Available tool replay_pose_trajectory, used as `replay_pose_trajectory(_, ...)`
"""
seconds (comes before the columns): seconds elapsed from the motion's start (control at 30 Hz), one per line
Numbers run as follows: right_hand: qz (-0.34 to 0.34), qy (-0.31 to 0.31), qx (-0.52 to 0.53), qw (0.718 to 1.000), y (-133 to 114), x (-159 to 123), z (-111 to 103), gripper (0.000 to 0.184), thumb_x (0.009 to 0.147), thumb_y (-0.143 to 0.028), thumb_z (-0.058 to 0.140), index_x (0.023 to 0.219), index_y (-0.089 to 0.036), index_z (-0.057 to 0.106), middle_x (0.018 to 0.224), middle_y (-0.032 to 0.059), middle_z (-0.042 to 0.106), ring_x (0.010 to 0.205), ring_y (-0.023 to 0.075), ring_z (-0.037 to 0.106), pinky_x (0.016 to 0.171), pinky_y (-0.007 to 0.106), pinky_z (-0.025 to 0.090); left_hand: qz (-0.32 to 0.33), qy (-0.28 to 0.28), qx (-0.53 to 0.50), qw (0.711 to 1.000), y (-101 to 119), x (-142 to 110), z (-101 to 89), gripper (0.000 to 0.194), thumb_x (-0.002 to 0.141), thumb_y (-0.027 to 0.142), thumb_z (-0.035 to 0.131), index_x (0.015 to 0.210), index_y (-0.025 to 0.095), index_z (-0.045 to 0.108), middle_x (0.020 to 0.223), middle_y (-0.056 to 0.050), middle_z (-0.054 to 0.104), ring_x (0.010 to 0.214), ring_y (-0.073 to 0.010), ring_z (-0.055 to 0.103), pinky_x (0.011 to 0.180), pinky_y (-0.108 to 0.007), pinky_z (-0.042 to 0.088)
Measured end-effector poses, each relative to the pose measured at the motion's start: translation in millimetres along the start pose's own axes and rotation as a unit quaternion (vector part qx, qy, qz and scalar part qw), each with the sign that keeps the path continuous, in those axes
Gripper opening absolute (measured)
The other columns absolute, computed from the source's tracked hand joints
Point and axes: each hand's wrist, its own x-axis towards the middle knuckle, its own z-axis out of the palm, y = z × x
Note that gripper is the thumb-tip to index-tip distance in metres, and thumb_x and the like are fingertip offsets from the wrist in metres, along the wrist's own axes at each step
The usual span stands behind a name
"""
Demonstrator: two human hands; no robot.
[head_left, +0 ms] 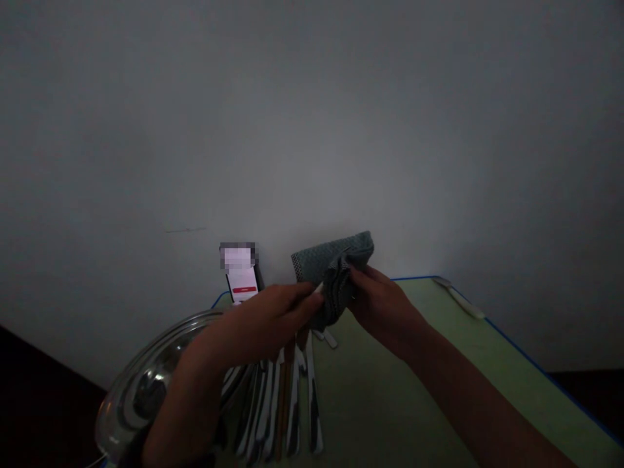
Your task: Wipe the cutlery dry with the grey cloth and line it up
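Grey cloth btwn hands, long axis L–R, R end higher

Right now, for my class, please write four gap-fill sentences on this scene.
The pale green tabletop has a ____ edge.
The bare right hand grips a grey-green textured cloth; the bare left hand holds a thin piece coloured ____.
Long, shiny metal utensils lie to the ____ of the round metal bowl.
The black-edged phone shows a ____ bar.
Missing words: blue, white, right, red.

A green table carries a metal bowl and cutlery.
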Motion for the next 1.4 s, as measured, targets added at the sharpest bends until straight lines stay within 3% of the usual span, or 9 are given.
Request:
replay_pose_trajectory(0.17, 0.048, 0.042, 0.081, 0.995, -1, -1, 3, 0.034, 0.08, -0.038, 0.051, 0.103, -0.015, 0.059, 0.101, 0.0078, 0.066, 0.095, 0.0194, 0.057, 0.085, 0.034, 0.043, -0.002, -0.013, 0.048, 0.999, -2, 0, 2.1, 0.039, 0.086, 0.05, 0.034, 0.076, 0.017, 0.054, 0.068, -0.001, 0.063, 0.059, -0.0146, 0.061, 0.05, -0.021, 0.041)
replay_pose_trajectory(0.3, 0.037, 0.079, 0.047, 0.995, -9, -1, -1, 0.033, 0.077, -0.037, 0.056, 0.1, -0.014, 0.062, 0.096, 0.008, 0.067, 0.09, 0.0202, 0.058, 0.079, 0.033, 0.043, 0.02, -0.01, 0.089, 0.996, -3, -5, -0.5, 0.03, 0.084, 0.044, 0.043, 0.082, 0.017, 0.056, 0.071, -0.002, 0.065, 0.058, -0.0136, 0.061, 0.049, -0.02, 0.04)
replay_pose_trajectory(0.43, 0.052, 0.108, 0.01, 0.993, -15, -2, -4, 0.032, 0.076, -0.037, 0.058, 0.095, -0.012, 0.064, 0.088, 0.0085, 0.068, 0.084, 0.0202, 0.059, 0.074, 0.033, 0.044, 0.039, -0.029, 0.069, 0.996, -4, -7, -3.7, 0.025, 0.085, 0.037, 0.043, 0.081, 0.016, 0.056, 0.069, -0.003, 0.066, 0.057, -0.0135, 0.062, 0.048, -0.019, 0.042)
replay_pose_trajectory(0.67, 0.099, 0.05, 0.147, 0.983, -14, -4, 3, 0.026, 0.076, -0.038, 0.055, 0.086, -0.016, 0.065, 0.085, 0.0078, 0.068, 0.079, 0.0196, 0.061, 0.066, 0.031, 0.047, 0.062, 0.029, 0.071, 0.995, -2, 5, 5.5, 0.028, 0.087, 0.037, 0.041, 0.076, 0.015, 0.055, 0.074, -0.006, 0.069, 0.058, -0.0132, 0.064, 0.05, -0.019, 0.045)
replay_pose_trajectory(0.87, 0.137, 0.097, 0.21, 0.963, -6, 3, -2, 0.023, 0.08, -0.039, 0.049, 0.079, -0.021, 0.062, 0.09, 0.0083, 0.067, 0.084, 0.0213, 0.061, 0.071, 0.035, 0.049, 0.07, 0.037, 0.079, 0.994, -2, 3, 3.3, 0.026, 0.088, 0.035, 0.042, 0.08, 0.016, 0.058, 0.073, -0.004, 0.07, 0.06, -0.013, 0.065, 0.053, -0.02, 0.047)
replay_pose_trajectory(0.97, 0.108, 0.115, 0.197, 0.968, -6, 8, -8, 0.028, 0.085, -0.039, 0.039, 0.087, -0.022, 0.061, 0.102, 0.0076, 0.065, 0.093, 0.0207, 0.059, 0.078, 0.036, 0.048, 0.062, 0.079, 0.042, 0.994, -2, -8, -9.9, 0.024, 0.088, 0.033, 0.041, 0.083, 0.016, 0.057, 0.074, -0.003, 0.07, 0.062, -0.0122, 0.066, 0.057, -0.02, 0.05)
replay_pose_trajectory(1.07, 0.097, 0.081, 0.147, 0.981, -11, 6, -8, 0.032, 0.086, -0.04, 0.034, 0.089, -0.023, 0.062, 0.1, 0.0066, 0.066, 0.093, 0.0211, 0.059, 0.078, 0.036, 0.047, 0.056, 0.121, 0.023, 0.991, -2, -11, -14.4, 0.023, 0.088, 0.034, 0.042, 0.084, 0.016, 0.055, 0.073, -0.002, 0.07, 0.061, -0.0118, 0.066, 0.057, -0.02, 0.05)
replay_pose_trajectory(1.23, 0.12, 0.047, 0.104, 0.986, -18, -5, 4, 0.022, 0.08, -0.035, 0.048, 0.082, -0.022, 0.065, 0.088, 0.0049, 0.068, 0.087, 0.02, 0.059, 0.078, 0.032, 0.045, 0.079, 0.098, 0.096, 0.987, 1, 8, 4.7, 0.026, 0.086, 0.036, 0.045, 0.077, 0.016, 0.058, 0.066, -0.002, 0.068, 0.059, -0.0126, 0.064, 0.053, -0.02, 0.045)
replay_pose_trajectory(1.4, 0.134, 0.041, 0.122, 0.983, -4, -4, 8, 0.035, 0.078, -0.044, 0.049, 0.097, -0.016, 0.059, 0.088, 0.0065, 0.067, 0.08, 0.0202, 0.061, 0.07, 0.032, 0.046, 0.056, 0.106, 0.127, 0.985, 1, 17, 8.0, 0.037, 0.085, 0.042, 0.043, 0.064, 0.016, 0.059, 0.049, 0.002, 0.06, 0.043, -0.0101, 0.056, 0.044, -0.019, 0.038)
